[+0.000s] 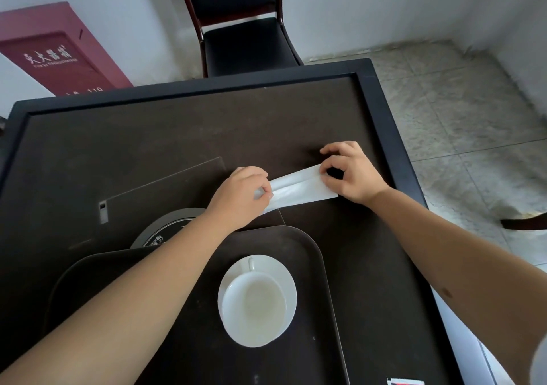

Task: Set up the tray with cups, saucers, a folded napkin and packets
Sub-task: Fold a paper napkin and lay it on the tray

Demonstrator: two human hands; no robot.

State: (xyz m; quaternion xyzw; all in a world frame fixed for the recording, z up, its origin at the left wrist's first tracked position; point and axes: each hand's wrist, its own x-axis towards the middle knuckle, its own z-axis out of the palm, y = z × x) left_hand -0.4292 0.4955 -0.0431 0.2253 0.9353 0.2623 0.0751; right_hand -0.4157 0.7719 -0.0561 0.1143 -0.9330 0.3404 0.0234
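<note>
Both of the person's arms reach out over the dark desk point(118, 148), past the tray, to a white paper napkin point(299, 189) lying flat on the desktop. The napkin is already narrowed into a long strip, and its long axis runs across the person, rising a little toward the right. The left hand point(236, 195) pinches the strip's left end between thumb and fingertips; the right hand point(349, 171) pins the right end, fingers curled down onto the paper. So each hand is grasping one end, with the bare middle of the strip between them.

The brown tray point(319, 254) sits nearer the person than the napkin, its far edge just short of the strip. On it stands one white cup point(254, 299) on a white saucer point(284, 269), handle pointing away. The left forearm hides the left half of the tray, so I cannot tell whether a second cup is there. A packet point(405, 381) with red print peeks in at the bottom edge, on the desk beside the tray.

My guess is the fold is still under way. Once it is done, the napkin has to come back toward the body onto the tray, and the right hand looks better placed for the bare patch beside the saucer.
</note>
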